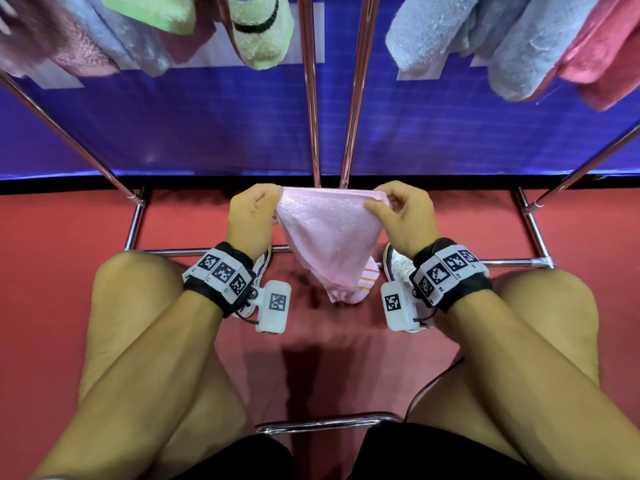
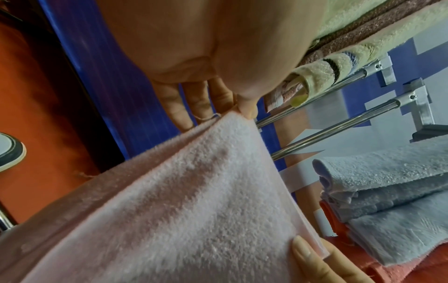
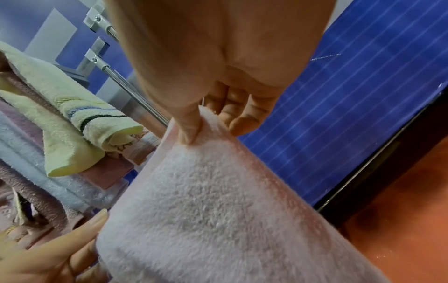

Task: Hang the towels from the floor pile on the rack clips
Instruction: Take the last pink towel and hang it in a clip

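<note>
Pink terry was what we had in hand: a small pale pink terry towel [image 1: 325, 233] stretched between us, low over the red floor [image 1: 62, 258] and just near of the chrome rack's base bars [image 1: 221, 251]. Our left hand [image 1: 250, 218] pinched one top corner between thumb and fingers, and our right hand [image 1: 403, 216] pinched the other the same way, so the top hem ran taut from left to right while the body sagged to a point, its striped end hanging toward the floor between our white shoes [image 1: 398, 263]. Above and far from us, towels already hung from the rack: a pale green one with a dark stripe [image 1: 261, 32] at left of centre, grey-blue ones [image 1: 519, 53] and a deep pink one [image 1: 602, 50] at right. We could not see the clips themselves in any view, nor the floor pile. We judged the towel gathered and spread, with the lift to a free clip not yet made. The risks, as we read them: both grips sat at the very edge of the hem, so a tug on the way up might slip a corner free; the trailing striped end might snag a base bar; and a clip biting only that thin edge could let the towel drop.
</note>
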Motion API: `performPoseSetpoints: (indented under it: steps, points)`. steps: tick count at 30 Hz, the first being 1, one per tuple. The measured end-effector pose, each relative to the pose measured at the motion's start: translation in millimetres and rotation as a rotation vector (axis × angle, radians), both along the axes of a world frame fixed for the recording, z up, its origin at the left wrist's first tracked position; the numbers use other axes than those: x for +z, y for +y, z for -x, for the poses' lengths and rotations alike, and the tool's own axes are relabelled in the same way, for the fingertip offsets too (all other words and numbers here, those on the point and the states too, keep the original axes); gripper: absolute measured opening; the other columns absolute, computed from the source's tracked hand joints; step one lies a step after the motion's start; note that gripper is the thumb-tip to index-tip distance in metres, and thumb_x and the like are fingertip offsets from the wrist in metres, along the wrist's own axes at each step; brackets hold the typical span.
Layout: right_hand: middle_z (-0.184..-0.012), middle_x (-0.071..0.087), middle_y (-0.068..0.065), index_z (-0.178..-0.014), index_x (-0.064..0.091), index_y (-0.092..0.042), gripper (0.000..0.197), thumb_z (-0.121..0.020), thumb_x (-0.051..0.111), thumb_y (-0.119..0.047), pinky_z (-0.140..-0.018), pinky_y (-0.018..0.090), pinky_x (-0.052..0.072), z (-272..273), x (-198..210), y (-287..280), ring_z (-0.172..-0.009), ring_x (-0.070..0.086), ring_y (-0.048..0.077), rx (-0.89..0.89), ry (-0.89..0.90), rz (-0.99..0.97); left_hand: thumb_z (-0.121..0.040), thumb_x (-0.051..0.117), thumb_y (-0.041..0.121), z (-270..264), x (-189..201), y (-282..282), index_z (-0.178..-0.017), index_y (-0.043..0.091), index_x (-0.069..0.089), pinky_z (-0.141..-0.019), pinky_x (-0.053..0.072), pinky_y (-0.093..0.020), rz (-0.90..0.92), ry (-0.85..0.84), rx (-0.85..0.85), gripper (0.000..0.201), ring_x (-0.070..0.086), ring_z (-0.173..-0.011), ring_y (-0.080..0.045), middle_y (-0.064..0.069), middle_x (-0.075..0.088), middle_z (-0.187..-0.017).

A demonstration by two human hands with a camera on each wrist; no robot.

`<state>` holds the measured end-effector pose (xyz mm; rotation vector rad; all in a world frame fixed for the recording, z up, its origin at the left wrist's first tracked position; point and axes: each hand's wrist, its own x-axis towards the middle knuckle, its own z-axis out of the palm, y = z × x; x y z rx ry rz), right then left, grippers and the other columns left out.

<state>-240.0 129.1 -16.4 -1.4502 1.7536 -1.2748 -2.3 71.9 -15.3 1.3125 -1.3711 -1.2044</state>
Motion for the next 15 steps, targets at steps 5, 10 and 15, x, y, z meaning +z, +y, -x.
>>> performPoseSetpoints:
  steps: [5,10,15]
  points:
    - [-0.072,0.057,-0.009,-0.075,0.057,-0.025,0.018,-0.087,0.067,-0.016,-0.063,0.016,0.038,-1.6,2.7,0.2,-0.064,0.044,0.005,-0.036,-0.010,0.012,-0.091,0.057,0.029,2.0,-1.4,-2.9,-0.086,-0.002,0.067,-0.069,0.051,-0.043,0.037,-0.007,0.026,0.032,0.052,-0.071,-0.019,-0.011,0.058,-0.074]
    - [-0.061,0.049,-0.009,-0.075,0.061,-0.015,0.012,-0.086,0.067,-0.018,-0.060,0.014,0.036,-1.1,2.4,-0.1,-0.057,0.040,0.005,-0.097,0.086,-0.018,-0.085,0.061,0.041,7.7,-8.0,-3.2,-0.075,0.001,0.063,-0.071,0.053,-0.057,0.041,-0.052,0.091,0.042,0.048,-0.064,-0.018,-0.009,0.054,-0.064]
    - [-0.058,0.052,-0.002,-0.089,0.060,-0.015,0.008,-0.082,0.060,-0.012,-0.069,0.027,0.041,-5.9,2.3,-0.7,-0.058,0.044,0.012,-0.107,0.091,-0.056,-0.084,0.064,0.041,19.8,-12.4,1.0,-0.070,0.011,0.066,-0.066,0.055,-0.055,0.039,-0.106,0.107,0.033,0.049,-0.062,-0.015,-0.001,0.056,-0.061]
